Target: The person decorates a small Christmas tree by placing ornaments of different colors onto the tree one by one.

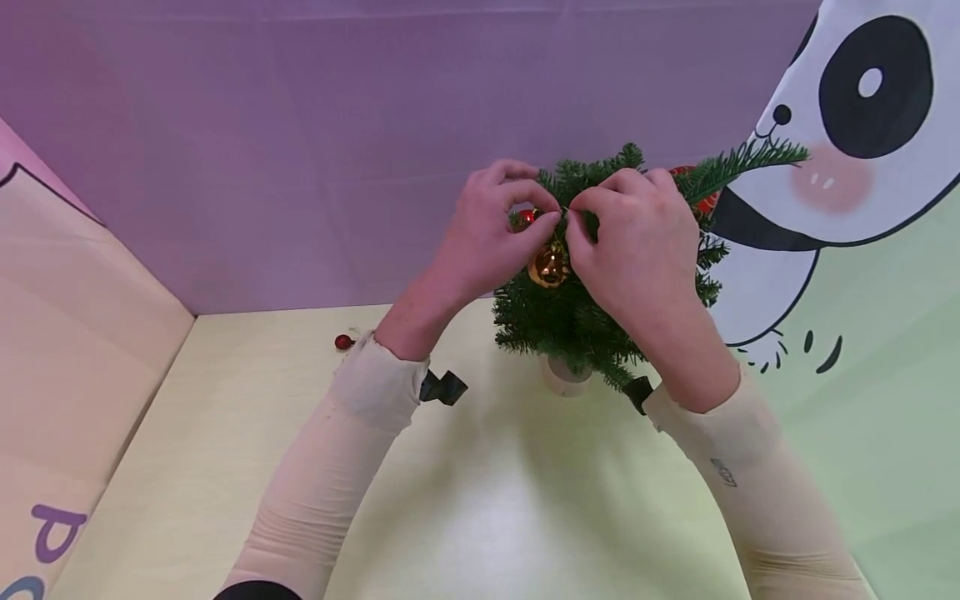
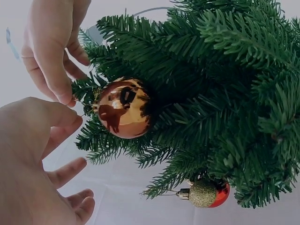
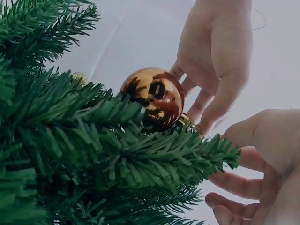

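A small green Christmas tree [image 1: 592, 317] stands in front of me in a pale pot [image 1: 566, 379]. A shiny gold bauble [image 1: 550, 265] hangs near its upper front. Just above the bauble, my left hand [image 1: 487, 225] pinches its thin hanging string between thumb and forefinger. My right hand [image 1: 637, 237] pinches the same string from the other side, beside a branch tip. In the left wrist view the string [image 2: 83, 114] runs from the fingertips to the cap of the bauble [image 2: 124, 108]. How the string sits around the twig is too fine to tell.
A red-and-gold bauble [image 2: 211, 193] hangs lower in the left wrist view. Another red ornament [image 1: 707, 202] shows behind my right hand. On the table [image 1: 247, 417] lies a small red ornament [image 1: 343, 342]. A purple backdrop [image 1: 337, 150] rises behind the tree.
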Action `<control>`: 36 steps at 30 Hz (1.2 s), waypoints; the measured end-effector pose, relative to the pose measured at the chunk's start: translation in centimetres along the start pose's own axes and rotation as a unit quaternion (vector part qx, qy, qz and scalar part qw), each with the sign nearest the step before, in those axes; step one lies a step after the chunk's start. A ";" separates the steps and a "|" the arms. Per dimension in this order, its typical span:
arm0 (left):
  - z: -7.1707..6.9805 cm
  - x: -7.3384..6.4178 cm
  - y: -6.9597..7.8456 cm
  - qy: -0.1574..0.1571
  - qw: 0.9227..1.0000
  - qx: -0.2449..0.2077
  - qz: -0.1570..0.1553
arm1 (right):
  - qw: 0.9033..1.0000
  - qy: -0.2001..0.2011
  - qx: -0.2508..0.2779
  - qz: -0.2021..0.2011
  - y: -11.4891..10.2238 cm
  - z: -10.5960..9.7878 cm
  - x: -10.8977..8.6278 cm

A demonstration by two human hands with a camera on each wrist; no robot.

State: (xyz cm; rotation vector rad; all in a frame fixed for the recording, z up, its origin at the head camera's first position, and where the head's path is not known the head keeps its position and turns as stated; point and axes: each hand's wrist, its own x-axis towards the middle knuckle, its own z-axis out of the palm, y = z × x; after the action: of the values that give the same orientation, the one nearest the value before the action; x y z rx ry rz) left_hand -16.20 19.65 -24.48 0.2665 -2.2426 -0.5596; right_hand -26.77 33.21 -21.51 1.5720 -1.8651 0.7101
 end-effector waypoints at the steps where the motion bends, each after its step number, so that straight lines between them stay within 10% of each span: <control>1: 0.0 0.0 0.0 0.002 1.000 0.006 -0.001 | 1.000 -0.001 -0.002 0.001 0.0 0.0 0.0; 24: 0.8 0.2 -0.1 0.011 0.994 0.108 0.004 | 0.990 -0.108 -0.062 0.067 -0.9 -0.7 0.7; 36: 1.2 0.2 -0.4 0.024 0.994 0.106 0.017 | 0.992 -0.083 -0.056 0.073 -0.6 -0.4 0.7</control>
State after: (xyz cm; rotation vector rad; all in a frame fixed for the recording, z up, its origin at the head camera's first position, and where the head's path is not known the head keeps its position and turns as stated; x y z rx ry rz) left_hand -17.27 19.58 -25.25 0.3453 -2.2563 -0.2946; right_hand -26.22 32.93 -20.69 1.4737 -2.1206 0.5404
